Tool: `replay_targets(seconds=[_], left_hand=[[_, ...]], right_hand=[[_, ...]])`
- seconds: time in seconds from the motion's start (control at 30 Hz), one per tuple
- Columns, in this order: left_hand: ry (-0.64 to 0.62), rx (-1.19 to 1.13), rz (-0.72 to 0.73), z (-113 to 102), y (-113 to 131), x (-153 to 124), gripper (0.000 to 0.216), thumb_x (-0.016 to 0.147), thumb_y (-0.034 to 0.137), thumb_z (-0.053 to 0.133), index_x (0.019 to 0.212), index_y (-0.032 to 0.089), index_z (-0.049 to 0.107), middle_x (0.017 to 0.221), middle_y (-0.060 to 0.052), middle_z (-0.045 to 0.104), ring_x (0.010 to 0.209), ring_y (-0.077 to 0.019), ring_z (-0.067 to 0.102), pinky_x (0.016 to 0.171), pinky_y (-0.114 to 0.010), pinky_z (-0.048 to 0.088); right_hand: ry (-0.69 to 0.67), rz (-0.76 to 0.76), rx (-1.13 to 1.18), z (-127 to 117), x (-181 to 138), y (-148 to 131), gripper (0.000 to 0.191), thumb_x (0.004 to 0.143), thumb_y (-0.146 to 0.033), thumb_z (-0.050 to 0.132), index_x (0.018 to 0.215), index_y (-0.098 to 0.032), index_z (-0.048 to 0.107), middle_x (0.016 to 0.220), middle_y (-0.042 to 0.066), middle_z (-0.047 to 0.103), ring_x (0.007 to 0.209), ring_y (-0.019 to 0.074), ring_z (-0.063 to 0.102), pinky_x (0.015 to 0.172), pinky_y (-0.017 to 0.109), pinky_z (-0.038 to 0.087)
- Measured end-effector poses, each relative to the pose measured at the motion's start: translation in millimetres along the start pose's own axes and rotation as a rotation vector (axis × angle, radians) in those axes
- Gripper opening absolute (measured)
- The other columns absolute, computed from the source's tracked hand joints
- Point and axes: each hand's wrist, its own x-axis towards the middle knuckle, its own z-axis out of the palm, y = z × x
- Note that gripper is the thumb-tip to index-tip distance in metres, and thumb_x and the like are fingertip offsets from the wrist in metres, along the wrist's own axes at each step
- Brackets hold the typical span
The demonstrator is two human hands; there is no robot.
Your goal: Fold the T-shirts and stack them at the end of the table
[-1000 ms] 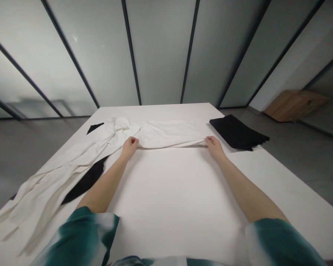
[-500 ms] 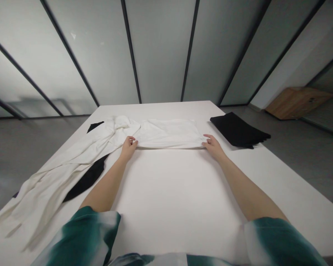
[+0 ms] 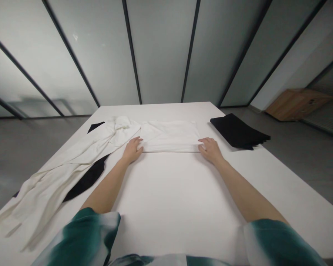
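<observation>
A folded white garment [image 3: 169, 136] lies flat near the far middle of the white table [image 3: 177, 199]. My left hand [image 3: 132, 149] rests open and flat at its near left corner, fingers on the cloth. At the near right corner my right hand [image 3: 210, 148] lies open too, fingers spread against the fold's edge. Neither hand holds anything.
A long loose white garment [image 3: 61, 166] trails from the fold toward the table's near left corner, over a black cloth [image 3: 87, 177]. A folded black garment [image 3: 238, 131] sits at the far right. A wooden box [image 3: 296, 103] stands on the floor beyond.
Both hands let go of the white garment's near edge and flattened onto its corners. The fold now lies flatter and squarer on the table.
</observation>
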Motion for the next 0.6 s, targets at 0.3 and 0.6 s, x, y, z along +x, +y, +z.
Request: replay_targets(seconds=[0.3,0.6], left_hand=[[-0.276,0.082,0.014,-11.3,41.5,-4.0,0.044,0.091,0.049,0.05,0.123,0.022,0.064,0.128,-0.013,0.067,0.12,-0.0307,0.059,0.102,-0.04,0.042],[-0.167,0.135,0.115,1.8,61.0,-5.8,0.055,0.092,0.048,0.05,0.141,0.022,0.051,0.157,-0.013,0.04,0.146,-0.0336,0.03,0.117,-0.049,0.025]], right_hand=[[-0.217,-0.026,-0.096,15.4,0.3,-25.9,0.05,0.099,-0.044,0.039,0.14,-0.019,0.054,0.136,0.015,0.059,0.126,0.0313,0.05,0.107,0.048,0.033],[-0.107,-0.022,-0.079,3.6,1.2,-31.2,0.047,0.099,-0.045,0.039,0.13,-0.019,0.063,0.124,0.016,0.063,0.114,0.0315,0.055,0.098,0.044,0.04]])
